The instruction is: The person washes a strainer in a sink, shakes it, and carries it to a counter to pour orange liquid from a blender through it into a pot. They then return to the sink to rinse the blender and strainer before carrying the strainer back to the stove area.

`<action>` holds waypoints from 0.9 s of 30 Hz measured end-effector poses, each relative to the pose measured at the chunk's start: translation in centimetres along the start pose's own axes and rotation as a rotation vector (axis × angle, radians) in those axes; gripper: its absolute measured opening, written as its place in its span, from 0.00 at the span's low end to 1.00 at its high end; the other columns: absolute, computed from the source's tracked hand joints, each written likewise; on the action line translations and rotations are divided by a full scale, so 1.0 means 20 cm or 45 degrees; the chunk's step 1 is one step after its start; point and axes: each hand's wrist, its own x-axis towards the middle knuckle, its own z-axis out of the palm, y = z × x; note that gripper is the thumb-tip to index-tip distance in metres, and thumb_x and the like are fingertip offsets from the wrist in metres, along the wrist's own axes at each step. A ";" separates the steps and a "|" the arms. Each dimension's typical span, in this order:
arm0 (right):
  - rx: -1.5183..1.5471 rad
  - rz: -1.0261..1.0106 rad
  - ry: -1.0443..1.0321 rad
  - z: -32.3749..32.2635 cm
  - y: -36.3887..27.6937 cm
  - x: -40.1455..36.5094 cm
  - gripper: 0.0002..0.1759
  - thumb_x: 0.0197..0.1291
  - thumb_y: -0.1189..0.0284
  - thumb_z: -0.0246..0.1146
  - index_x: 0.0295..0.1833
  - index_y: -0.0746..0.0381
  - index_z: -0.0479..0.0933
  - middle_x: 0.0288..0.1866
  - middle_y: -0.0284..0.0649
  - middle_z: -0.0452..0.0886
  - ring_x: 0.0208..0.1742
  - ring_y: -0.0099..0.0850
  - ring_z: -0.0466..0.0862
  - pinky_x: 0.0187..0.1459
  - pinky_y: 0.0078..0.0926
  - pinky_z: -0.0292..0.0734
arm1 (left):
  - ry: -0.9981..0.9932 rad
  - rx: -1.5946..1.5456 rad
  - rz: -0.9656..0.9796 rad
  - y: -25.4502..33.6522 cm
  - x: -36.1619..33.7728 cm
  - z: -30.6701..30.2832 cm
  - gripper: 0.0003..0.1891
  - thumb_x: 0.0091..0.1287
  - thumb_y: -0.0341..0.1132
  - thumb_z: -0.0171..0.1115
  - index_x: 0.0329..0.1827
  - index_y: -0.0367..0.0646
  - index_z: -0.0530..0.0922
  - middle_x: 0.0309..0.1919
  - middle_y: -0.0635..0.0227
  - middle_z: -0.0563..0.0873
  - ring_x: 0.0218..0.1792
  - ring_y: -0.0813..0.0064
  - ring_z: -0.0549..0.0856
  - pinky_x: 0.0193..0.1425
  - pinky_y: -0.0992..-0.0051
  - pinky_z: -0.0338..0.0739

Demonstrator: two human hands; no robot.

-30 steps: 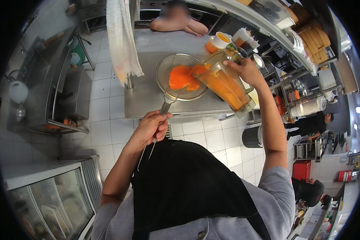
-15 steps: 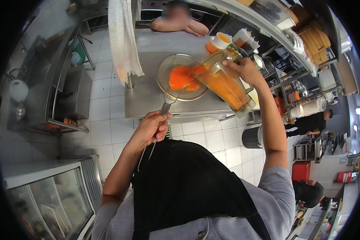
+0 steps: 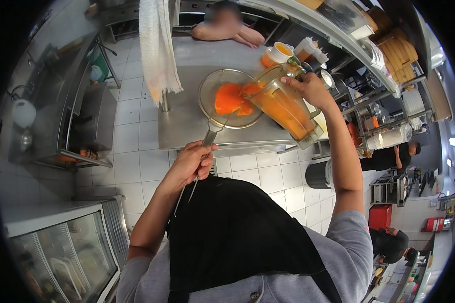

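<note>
Right hand [image 3: 311,88] closed round the far side of the blender jug [image 3: 283,108]. The jug is tipped, its long axis running from base at near right to mouth at far left, with the lip over the right rim of the strainer [image 3: 213,83]. Left hand [image 3: 189,162] gripped on the strainer's handle, which runs near from the bowl. Strainer held above the counter [image 3: 184,126], orange pulp [image 3: 227,99] heaped in it. Against the earlier frame — same tilt, same grips, pulp heap much alike.
</note>
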 end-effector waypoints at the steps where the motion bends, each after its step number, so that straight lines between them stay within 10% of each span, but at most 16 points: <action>1: 0.019 -0.017 0.011 0.00 -0.01 -0.01 0.37 0.56 0.41 0.67 0.28 0.71 0.80 0.17 0.35 0.72 0.22 0.25 0.73 0.28 0.29 0.69 | -0.008 -0.005 0.003 0.00 0.00 0.00 0.12 0.73 0.31 0.45 0.52 0.33 0.71 0.17 0.73 0.67 0.11 0.82 0.64 0.14 0.76 0.59; 21: 0.053 -0.055 -0.046 0.00 -0.05 0.03 0.36 0.57 0.42 0.67 0.32 0.72 0.81 0.17 0.34 0.71 0.21 0.23 0.71 0.26 0.27 0.68 | 0.023 0.004 -0.004 0.02 -0.03 0.02 0.11 0.73 0.31 0.45 0.51 0.33 0.72 0.17 0.73 0.66 0.11 0.81 0.63 0.14 0.76 0.58; 27: 0.053 0.039 -0.135 -0.02 -0.08 0.03 0.39 0.52 0.40 0.69 0.37 0.74 0.82 0.29 0.46 0.84 0.31 0.33 0.82 0.38 0.30 0.77 | 0.036 0.004 -0.005 0.02 -0.03 0.01 0.10 0.73 0.30 0.46 0.50 0.33 0.72 0.17 0.73 0.65 0.10 0.81 0.63 0.13 0.75 0.57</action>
